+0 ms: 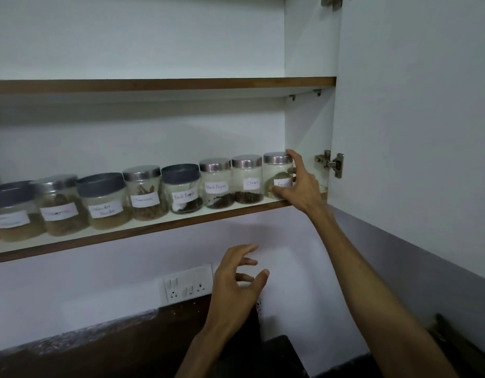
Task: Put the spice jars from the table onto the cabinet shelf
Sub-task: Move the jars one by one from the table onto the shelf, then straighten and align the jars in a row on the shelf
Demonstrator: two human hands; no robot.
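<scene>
Right hand (298, 184) wraps the end spice jar (277, 175), upright at far-right of the cabinet shelf (159, 226) row, touching its neighbour w/ side wall just beyond; left hand (236, 279) hangs loose, empty, well below.

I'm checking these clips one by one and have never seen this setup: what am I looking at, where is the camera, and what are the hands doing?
There is no machine here. One wide-angle camera sits on a person's head, looking at an open wall cabinet. On the lower shelf stands a row of labelled spice jars. The right hand grips the rightmost jar, at the end of the row beside the cabinet wall. The left hand hovers below the shelf, fingers spread, holding nothing. The shelf above looks bare.
</scene>
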